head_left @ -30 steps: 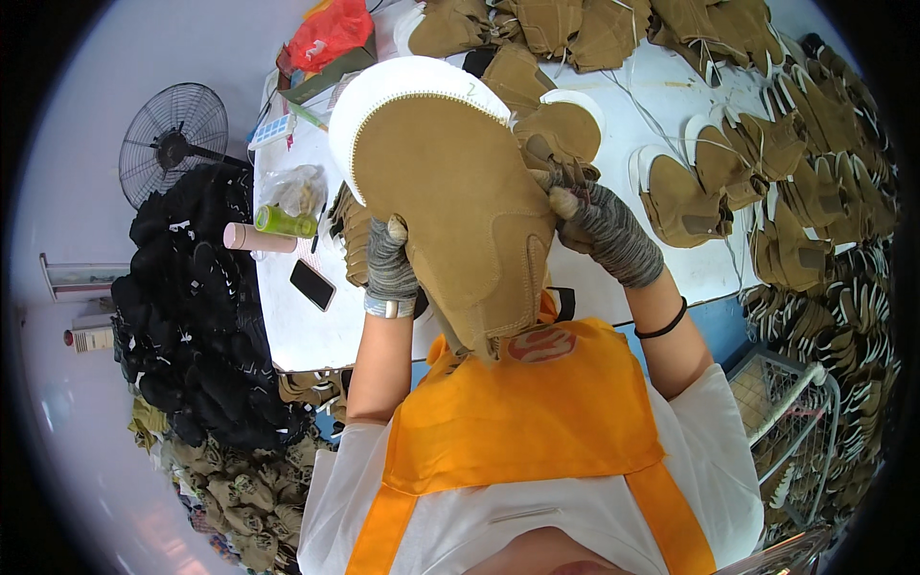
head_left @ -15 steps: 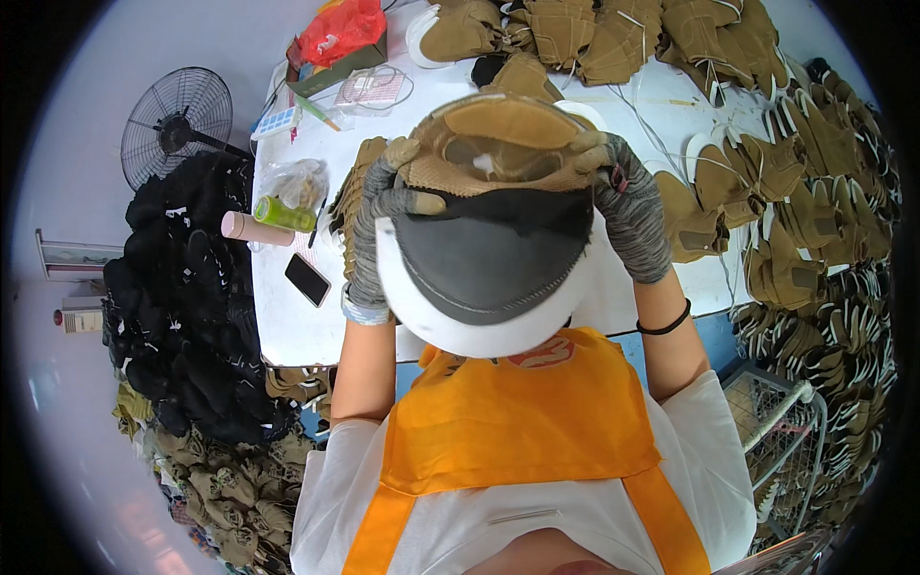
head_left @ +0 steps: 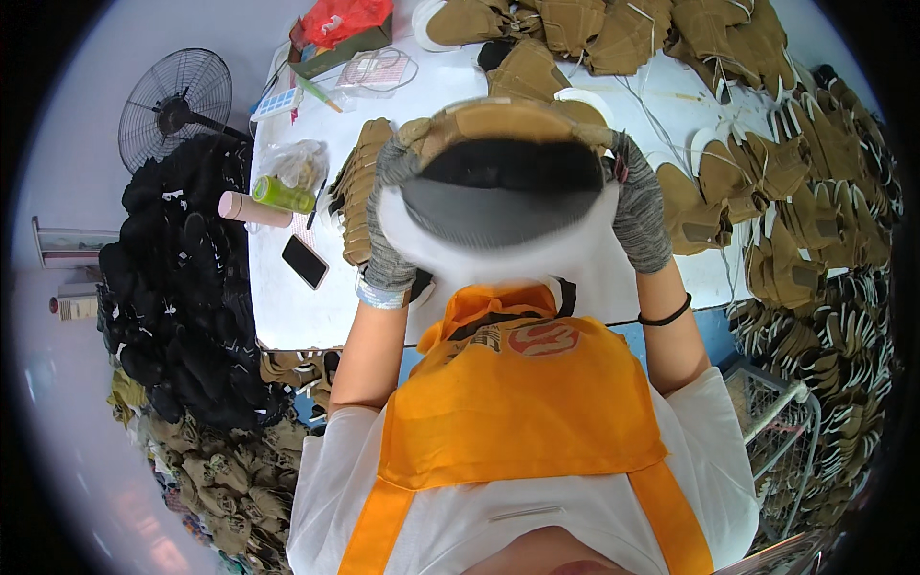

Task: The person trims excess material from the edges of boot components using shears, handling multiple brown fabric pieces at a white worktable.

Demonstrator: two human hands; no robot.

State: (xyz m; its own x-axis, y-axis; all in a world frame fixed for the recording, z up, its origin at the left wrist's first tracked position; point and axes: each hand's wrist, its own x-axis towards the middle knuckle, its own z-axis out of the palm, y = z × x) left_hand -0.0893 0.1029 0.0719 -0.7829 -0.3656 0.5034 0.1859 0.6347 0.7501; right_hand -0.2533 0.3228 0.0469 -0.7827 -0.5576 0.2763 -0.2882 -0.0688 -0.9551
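Observation:
Both hands, in grey knit gloves with tan fingertips, hold a shoe upper (head_left: 498, 213) up over the near part of the table. Brown material forms its far edge, a black opening and a dark grey panel lie in the middle, and a white part fills the near side; motion blurs it. My left hand (head_left: 391, 206) is closed on its left edge and my right hand (head_left: 636, 206) on its right edge. Close to my left hand lies a stack of brown shoe pieces (head_left: 358, 192). Brown uppers (head_left: 692, 213) lie to the right of my right hand.
On the white table (head_left: 287, 316) are a phone (head_left: 306, 262), a green bottle (head_left: 284, 195), a pink bottle (head_left: 255, 210) and a box with a red bag (head_left: 337, 48). More brown uppers (head_left: 628, 36) line its far side. Dark piles (head_left: 182, 297) and a fan (head_left: 174, 110) stand left, a wire cart (head_left: 786, 431) right.
The upper has tilted in my hands, so its near white edge has moved away from my chest and its inside shows less. Both hands keep their grip.

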